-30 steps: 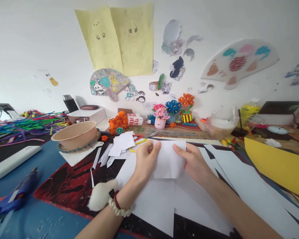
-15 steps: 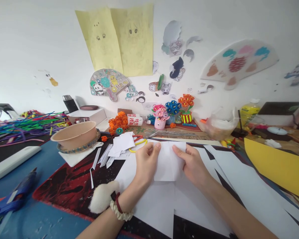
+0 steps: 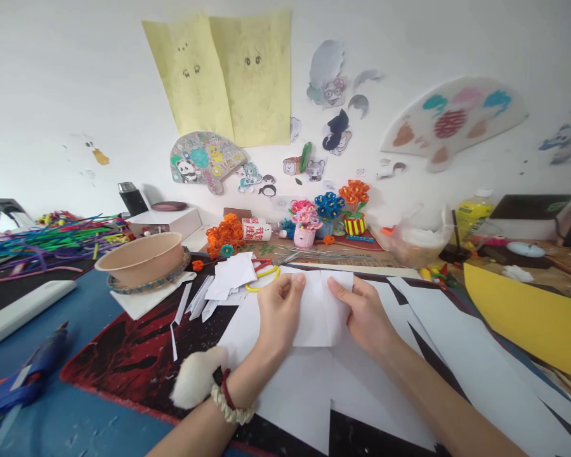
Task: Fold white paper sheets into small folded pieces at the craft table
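A small white sheet of paper (image 3: 315, 317) with a vertical crease is held up between both hands. My left hand (image 3: 280, 311) pinches its left edge, thumb on the near face. On the opposite edge my right hand (image 3: 364, 308) grips it the same way; the fingers behind the paper are partly hidden. Below lie larger white sheets (image 3: 295, 393) on a black and red mat (image 3: 124, 355). Left of my left hand are a pile of cut white paper pieces (image 3: 231, 276) and yellow-handled scissors (image 3: 268, 279).
A blue glue gun (image 3: 26, 377) lies at the left, near a white oblong case (image 3: 26, 311). A beige bowl (image 3: 140, 257) stands behind. White fluff (image 3: 195, 377) sits by my left wrist. Yellow card (image 3: 528, 317) lies at the right. Pipe-cleaner flowers (image 3: 307, 219) stand along the wall.
Both hands keep their pinch on the paper, almost unmoved. The whole view has shifted very slightly.
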